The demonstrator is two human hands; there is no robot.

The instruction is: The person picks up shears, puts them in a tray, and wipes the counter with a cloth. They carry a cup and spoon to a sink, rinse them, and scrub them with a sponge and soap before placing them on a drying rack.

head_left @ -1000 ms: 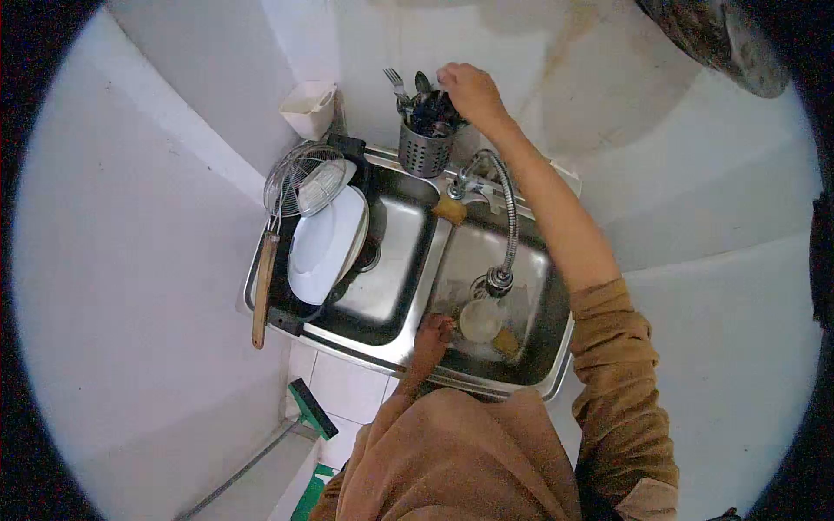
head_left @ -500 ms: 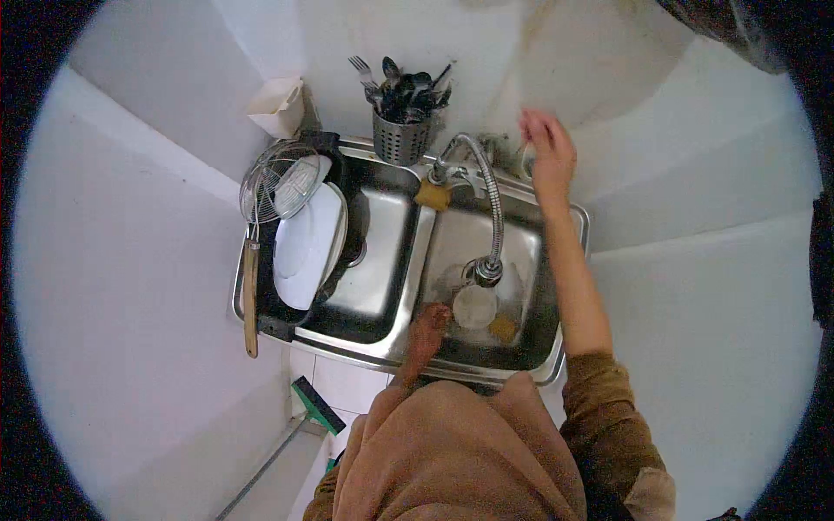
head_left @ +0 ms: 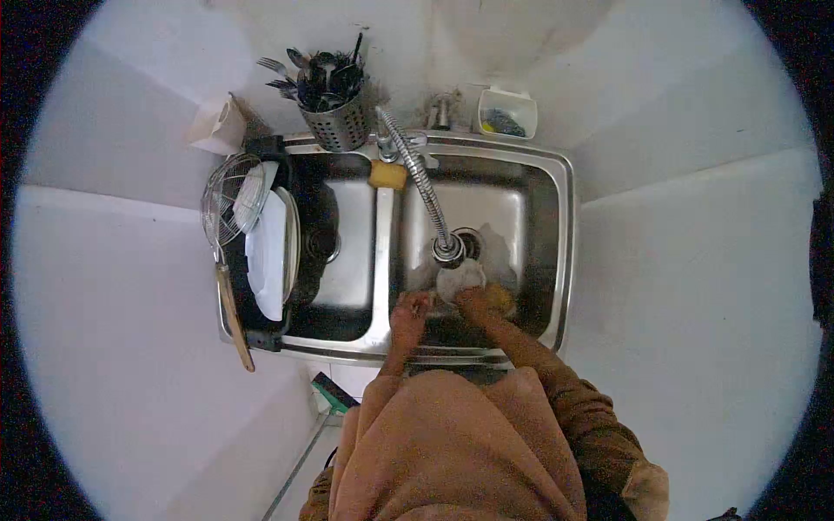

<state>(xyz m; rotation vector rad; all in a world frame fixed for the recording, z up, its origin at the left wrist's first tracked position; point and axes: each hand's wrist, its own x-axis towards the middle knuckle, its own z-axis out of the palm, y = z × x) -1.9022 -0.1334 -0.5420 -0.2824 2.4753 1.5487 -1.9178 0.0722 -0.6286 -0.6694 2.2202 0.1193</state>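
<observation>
1 round white bowl (head_left: 459,278) touches right hand (head_left: 474,302), left hand (head_left: 408,311) just beside.

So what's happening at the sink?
A person has both hands in the right basin of a steel sink. The right hand is at a yellow sponge beside a small white bowl under the faucet; the left hand is close by. White plates and a wire strainer sit in the left basin.
</observation>
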